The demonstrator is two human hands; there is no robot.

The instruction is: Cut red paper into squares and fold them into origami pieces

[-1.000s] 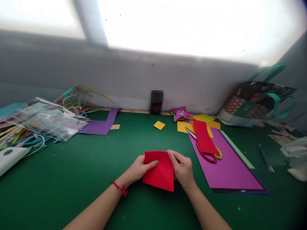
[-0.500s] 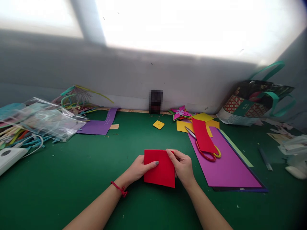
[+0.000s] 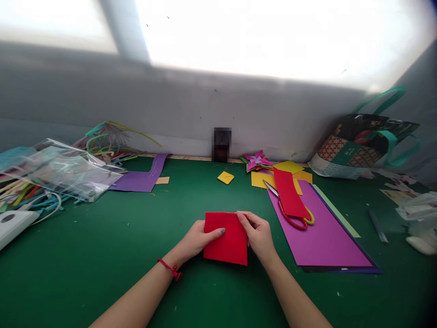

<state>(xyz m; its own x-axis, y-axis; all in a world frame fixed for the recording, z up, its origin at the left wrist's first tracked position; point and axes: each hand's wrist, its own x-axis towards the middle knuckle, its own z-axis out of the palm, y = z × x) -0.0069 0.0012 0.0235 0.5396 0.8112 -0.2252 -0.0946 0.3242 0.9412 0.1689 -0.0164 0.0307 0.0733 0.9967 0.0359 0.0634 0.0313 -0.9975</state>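
A red square of paper [image 3: 227,248] is held between both hands just above the green table. My left hand [image 3: 201,237] grips its left edge, thumb lying across the front and the other fingers hidden behind. At the top right corner, my right hand [image 3: 257,232] pinches the paper between thumb and fingers. Beyond the sheet lies a small folded yellow paper square [image 3: 226,177]. Off to the right, scissors [image 3: 293,221] with red and yellow handles rest partly beneath a red paper strip [image 3: 290,193].
Purple sheets [image 3: 327,237] lie under the scissors, with yellow paper pieces [image 3: 257,179] and folded pink paper shapes [image 3: 256,160] behind. Pipe cleaners and a clear plastic bag [image 3: 85,177] are heaped at left, near cut purple paper [image 3: 136,181]. A patterned bag [image 3: 355,150] stands back right.
The red paper has shifted very slightly up and left, along with my right hand. Both hands keep the same hold, and the other things lie as before.
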